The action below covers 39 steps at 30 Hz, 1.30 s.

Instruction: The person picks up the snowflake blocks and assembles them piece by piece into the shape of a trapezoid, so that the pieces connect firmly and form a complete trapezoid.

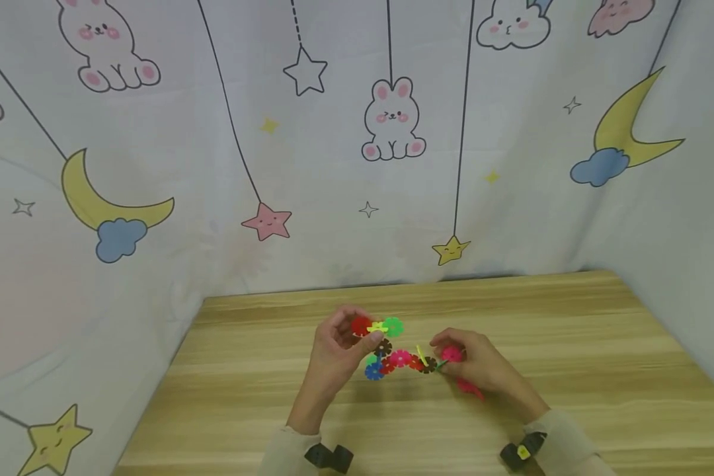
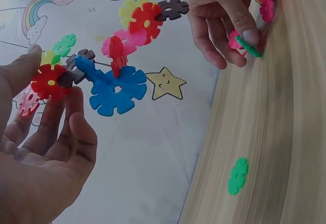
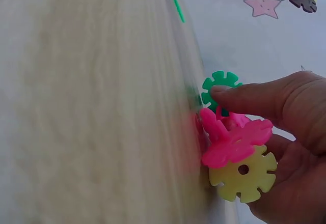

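My left hand (image 1: pixel 333 363) grips one end of a chain of notched, flower-shaped interlocking discs (image 1: pixel 400 358). In the left wrist view, its thumb and fingers are around a red disc (image 2: pixel 43 83). Brown, blue, red, pink and yellow discs follow along the chain, held above the table. My right hand (image 1: pixel 482 362) pinches a green disc (image 3: pixel 208 85) under the thumb. Pink discs (image 3: pixel 239 145) and a yellow disc (image 3: pixel 229 178) hang below it against the fingers; their joints are partly hidden. A small gap separates the two hands' pieces in the left wrist view.
A loose green disc (image 2: pixel 238 175) lies on the wooden table (image 1: pixel 274 449). White cloth (image 1: pixel 333 165) printed with rabbits, stars and moons hangs behind the table and at both sides.
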Available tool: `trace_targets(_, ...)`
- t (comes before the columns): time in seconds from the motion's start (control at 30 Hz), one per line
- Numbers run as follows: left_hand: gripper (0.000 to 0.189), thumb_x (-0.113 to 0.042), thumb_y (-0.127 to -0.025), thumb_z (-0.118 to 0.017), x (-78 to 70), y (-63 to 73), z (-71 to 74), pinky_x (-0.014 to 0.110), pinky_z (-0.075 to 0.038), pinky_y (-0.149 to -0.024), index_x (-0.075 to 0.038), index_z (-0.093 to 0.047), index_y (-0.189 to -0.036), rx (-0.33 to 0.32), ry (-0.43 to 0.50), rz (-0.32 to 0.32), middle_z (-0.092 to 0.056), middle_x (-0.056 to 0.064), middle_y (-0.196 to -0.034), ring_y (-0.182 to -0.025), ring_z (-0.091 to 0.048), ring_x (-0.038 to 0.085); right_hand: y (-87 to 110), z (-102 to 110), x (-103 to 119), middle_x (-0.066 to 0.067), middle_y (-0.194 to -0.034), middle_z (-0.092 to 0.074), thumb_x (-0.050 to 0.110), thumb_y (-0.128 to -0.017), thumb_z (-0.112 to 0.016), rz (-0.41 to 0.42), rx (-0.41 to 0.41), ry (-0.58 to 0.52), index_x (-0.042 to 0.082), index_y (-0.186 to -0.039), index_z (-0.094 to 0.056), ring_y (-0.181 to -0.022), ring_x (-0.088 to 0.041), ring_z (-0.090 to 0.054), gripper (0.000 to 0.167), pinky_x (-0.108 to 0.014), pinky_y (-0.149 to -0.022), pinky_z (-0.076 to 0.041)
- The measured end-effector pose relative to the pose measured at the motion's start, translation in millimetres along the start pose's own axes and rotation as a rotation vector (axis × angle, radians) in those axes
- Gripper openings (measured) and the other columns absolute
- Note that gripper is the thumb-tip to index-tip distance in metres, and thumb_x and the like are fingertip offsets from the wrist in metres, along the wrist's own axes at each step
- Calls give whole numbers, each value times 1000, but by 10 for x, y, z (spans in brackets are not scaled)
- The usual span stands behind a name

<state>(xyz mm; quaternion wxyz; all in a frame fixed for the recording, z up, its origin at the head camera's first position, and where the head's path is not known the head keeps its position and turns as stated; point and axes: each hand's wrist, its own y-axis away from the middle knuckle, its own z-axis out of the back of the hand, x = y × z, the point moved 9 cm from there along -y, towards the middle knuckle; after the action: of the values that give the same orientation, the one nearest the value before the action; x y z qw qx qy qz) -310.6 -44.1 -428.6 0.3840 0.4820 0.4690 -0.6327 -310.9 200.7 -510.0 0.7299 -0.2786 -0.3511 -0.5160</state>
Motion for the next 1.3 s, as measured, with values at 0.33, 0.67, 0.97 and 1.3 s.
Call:
trace_targets(0.33,34,-13,-96,-81,23,-8,-11,26,-61,-92,-1,-65,-124,10,-5,6,-76,16,-120,-102,-73,11,-13,145,9,1,-109,-80,6,-92,-82,-30,-125,2,12,-114,-77,-101,-12,-71,23,-23,-83,-56)
trace_targets(0.67,33,-13,-96,-82,25,-10,-30,27,-62,-91,-3,-65,-123,21,-14,-9,-77,17,-118,-101,-73,12,-12,253,180,-12,-104,-78,15,-96,-82,10,-134,-295,4,-113,-76,-87,-14,-72,21,-30,-77,-62)
trace_targets(0.97,32,-14,-96,-82,44,3,-39,28,-62,-92,-5,-66,-122,20,3,-1,-77,16,-120,-101,-73,12,-58,384,444,3,-97,-81,20,-96,-83,12,-147,-387,3,-113,-76,-91,-13,-75,25,-29,-85,-61)
trace_targets(1.3,37,-12,-96,-81,56,-8,-65,28,-60,-96,-7,-64,-129,37,5,3,-75,16,-125,-107,-73,12,-35,553,841,10,-93,-76,7,-100,-75,170,-208,-458,-1,-110,-66,-78,-9,-68,16,-25,-74,-59)
